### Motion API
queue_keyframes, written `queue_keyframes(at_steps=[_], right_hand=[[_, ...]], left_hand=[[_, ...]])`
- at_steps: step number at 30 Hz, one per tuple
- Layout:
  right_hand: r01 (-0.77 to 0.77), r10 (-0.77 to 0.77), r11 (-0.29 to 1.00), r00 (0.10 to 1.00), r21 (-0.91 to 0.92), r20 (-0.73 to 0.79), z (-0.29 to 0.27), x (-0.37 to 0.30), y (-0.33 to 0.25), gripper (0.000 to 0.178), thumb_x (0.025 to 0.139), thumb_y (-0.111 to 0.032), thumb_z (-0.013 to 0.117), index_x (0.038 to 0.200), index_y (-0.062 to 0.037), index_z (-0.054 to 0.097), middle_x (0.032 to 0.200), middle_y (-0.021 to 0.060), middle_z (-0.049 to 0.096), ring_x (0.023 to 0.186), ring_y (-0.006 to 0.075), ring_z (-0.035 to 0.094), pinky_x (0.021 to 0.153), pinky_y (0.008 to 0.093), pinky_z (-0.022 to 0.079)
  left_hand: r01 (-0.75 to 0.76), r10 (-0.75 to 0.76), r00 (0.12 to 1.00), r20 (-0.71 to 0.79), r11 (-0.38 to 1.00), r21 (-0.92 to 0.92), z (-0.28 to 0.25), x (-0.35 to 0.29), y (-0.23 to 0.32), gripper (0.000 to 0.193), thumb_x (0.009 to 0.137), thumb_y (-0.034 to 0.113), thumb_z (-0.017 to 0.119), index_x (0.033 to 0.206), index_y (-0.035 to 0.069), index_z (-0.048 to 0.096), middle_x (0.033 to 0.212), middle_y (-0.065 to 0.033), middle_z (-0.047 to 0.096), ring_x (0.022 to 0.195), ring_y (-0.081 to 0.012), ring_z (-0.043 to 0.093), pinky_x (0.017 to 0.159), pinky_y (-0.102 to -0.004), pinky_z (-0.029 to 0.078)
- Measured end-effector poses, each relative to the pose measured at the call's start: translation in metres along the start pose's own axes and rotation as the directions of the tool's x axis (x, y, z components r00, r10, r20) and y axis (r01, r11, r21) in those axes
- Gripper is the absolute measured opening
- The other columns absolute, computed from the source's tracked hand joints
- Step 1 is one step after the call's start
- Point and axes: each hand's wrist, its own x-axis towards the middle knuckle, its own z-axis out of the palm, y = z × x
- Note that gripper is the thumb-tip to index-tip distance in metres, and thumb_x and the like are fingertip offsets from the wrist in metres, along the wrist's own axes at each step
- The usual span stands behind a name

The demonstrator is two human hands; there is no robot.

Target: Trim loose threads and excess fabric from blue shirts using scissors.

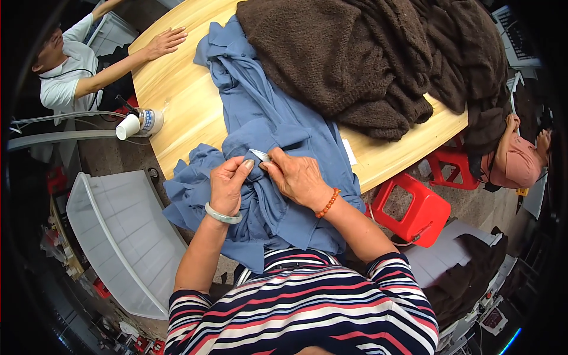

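A blue shirt (260,100) lies rumpled along the table and hangs over its near edge against my body. My left hand (226,184) pinches a fold of it between thumb and fingers. Thread snips (259,155) sit in my right hand (299,177), whose fingers are closed round them. Only their pointed silvery blade shows, and it touches the cloth beside my left thumb. My right palm hides the rest of the snips.
Brown knitwear (331,59) is heaped over the far right of the wooden table (189,112). A white cup (128,126) and a jar (151,121) stand at the left edge. Red stools (408,210) are at the right, a white bin (127,231) at lower left. Two other people sit nearby.
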Motion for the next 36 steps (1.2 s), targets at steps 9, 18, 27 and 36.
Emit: queue_keyframes(at_steps=[9, 18, 27, 36], right_hand=[[-0.053, 0.063, 0.991, 0.995, 0.126, -0.081, 0.003, -0.011, -0.002, 0.028, 0.089, -0.029, 0.065, 0.097, -0.0052, 0.054, 0.068, 0.0122, 0.063, 0.060, 0.0343, 0.063, 0.052, 0.0438, 0.046], [-0.236, 0.270, 0.924, 0.960, 0.300, -0.078, 0.003, -0.006, 0.009, 0.024, 0.089, -0.022, 0.066, 0.101, -0.0037, 0.055, 0.059, 0.0086, 0.055, 0.051, 0.0241, 0.055, 0.051, 0.0380, 0.043], [-0.213, 0.142, 0.880, 0.971, 0.425, 0.194, -0.013, 0.024, 0.018, 0.036, 0.087, -0.024, 0.070, 0.070, -0.0013, 0.047, 0.059, 0.0007, 0.037, 0.059, 0.0073, 0.035, 0.050, 0.0278, 0.034], [-0.025, 0.078, 0.884, 0.992, 0.467, -0.095, -0.021, 0.044, 0.018, 0.030, 0.085, -0.016, 0.072, 0.072, -0.0024, 0.048, 0.060, 0.0000, 0.035, 0.058, 0.0076, 0.032, 0.050, 0.0271, 0.031]], left_hand=[[-0.017, 0.016, 0.999, -0.037, 1.000, -0.020, 0.006, 0.002, 0.002, 0.017, 0.091, 0.008, 0.064, 0.104, -0.004, 0.068, 0.090, 0.0002, 0.067, 0.078, -0.0029, 0.056, 0.073, -0.0177, 0.044], [-0.005, 0.005, 1.000, -0.008, 1.000, -0.007, 0.002, 0.004, -0.002, 0.018, 0.091, 0.007, 0.064, 0.105, -0.004, 0.067, 0.091, -0.0002, 0.067, 0.079, -0.0030, 0.056, 0.073, -0.0177, 0.044], [-0.105, 0.088, 0.994, 0.060, 0.912, 0.396, -0.010, 0.009, 0.005, 0.014, 0.089, 0.004, 0.064, 0.101, -0.003, 0.067, 0.086, 0.0007, 0.066, 0.075, -0.0037, 0.057, 0.068, -0.0188, 0.046], [-0.125, 0.185, 0.980, -0.074, 0.860, 0.495, -0.010, 0.020, 0.000, 0.017, 0.086, 0.000, 0.062, 0.101, -0.003, 0.066, 0.084, 0.0008, 0.065, 0.070, -0.0028, 0.055, 0.066, -0.0186, 0.045]])
